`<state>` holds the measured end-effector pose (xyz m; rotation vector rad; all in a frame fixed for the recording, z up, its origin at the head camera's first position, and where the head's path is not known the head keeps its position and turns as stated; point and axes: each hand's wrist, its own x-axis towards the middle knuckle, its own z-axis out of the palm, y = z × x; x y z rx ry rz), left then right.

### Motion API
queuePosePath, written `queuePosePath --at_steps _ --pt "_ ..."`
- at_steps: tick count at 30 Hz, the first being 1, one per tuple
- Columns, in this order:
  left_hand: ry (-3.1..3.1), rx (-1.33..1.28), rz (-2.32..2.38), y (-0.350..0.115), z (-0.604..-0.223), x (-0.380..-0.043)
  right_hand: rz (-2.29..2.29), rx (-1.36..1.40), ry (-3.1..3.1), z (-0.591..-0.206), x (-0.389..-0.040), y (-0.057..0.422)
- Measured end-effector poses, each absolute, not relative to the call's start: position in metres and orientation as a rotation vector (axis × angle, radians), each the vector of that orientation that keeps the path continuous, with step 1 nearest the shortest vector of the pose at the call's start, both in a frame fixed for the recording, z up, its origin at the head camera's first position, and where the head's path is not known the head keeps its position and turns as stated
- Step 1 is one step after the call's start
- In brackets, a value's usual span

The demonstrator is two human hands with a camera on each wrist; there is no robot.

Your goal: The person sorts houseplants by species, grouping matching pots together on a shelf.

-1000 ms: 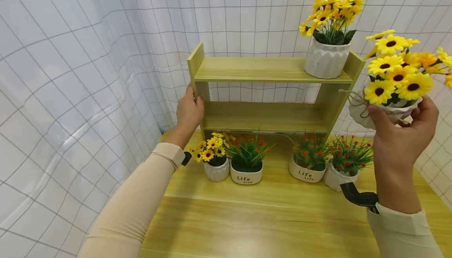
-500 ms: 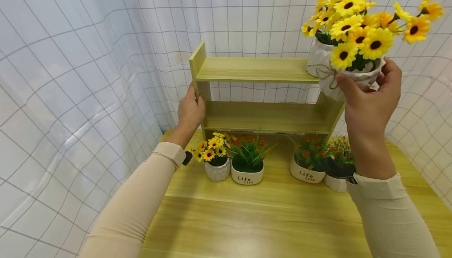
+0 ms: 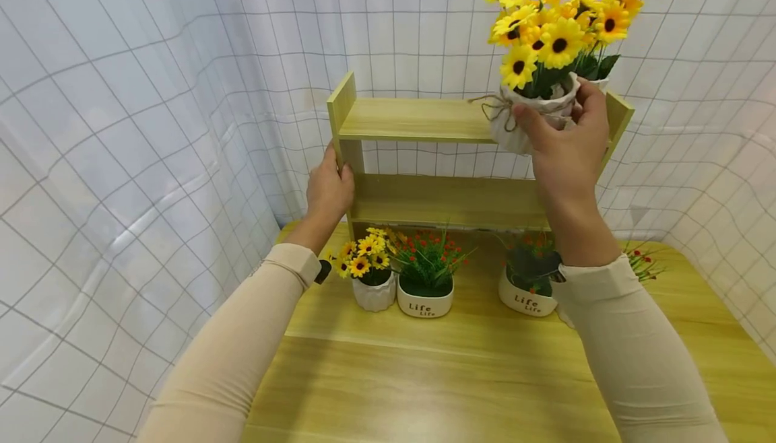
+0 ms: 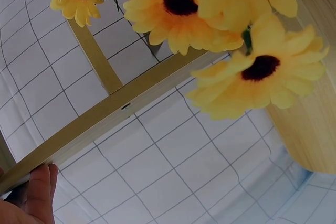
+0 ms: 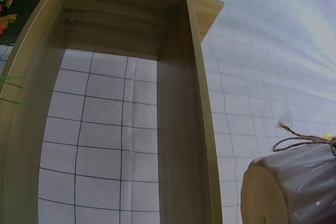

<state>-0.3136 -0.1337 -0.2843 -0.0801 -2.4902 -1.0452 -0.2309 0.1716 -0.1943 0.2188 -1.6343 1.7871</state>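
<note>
My right hand [image 3: 572, 153] grips a white ribbed flowerpot [image 3: 506, 132] of yellow sunflowers, with a twine bow round its rim. It is raised in front of the upper board of a two-tier wooden shelf [image 3: 418, 120], right of the middle. The pot's pale base [image 5: 262, 198] shows beside the shelf in the right wrist view. Behind it, at the right end of the top board, another pot of sunflowers [image 3: 611, 22] is mostly covered. My left hand [image 3: 329, 187] holds the shelf's left side panel; its fingers [image 4: 39, 192] curl round the edge in the left wrist view.
On the table [image 3: 388, 376] before the shelf stand a small sunflower pot [image 3: 372, 295] and two oval "Life" planters, a left one [image 3: 426, 303] and a right one [image 3: 526, 300]. Red flowers [image 3: 642, 261] show behind my right forearm. A white grid curtain [image 3: 151, 126] surrounds the table.
My right hand has carried the sunflower pot left, from beyond the shelf's right side to the front of its top board, now overlapping the pot behind. My left hand stays on the side panel.
</note>
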Motion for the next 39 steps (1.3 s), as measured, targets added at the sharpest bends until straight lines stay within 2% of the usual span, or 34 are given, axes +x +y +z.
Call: queuePosePath --at_steps 14,26,39 --pt "-2.481 -0.078 -1.031 -0.133 -0.285 -0.312 1.896 0.26 -1.654 -0.185 -0.264 0.14" --pt "-2.473 -0.088 -1.046 -0.133 -0.286 -0.314 1.704 0.038 -1.924 -0.182 -0.29 0.134" --pt "-2.47 -0.094 -1.038 -0.132 -0.286 -0.314 1.694 -0.131 -2.053 -0.175 -0.306 0.14"
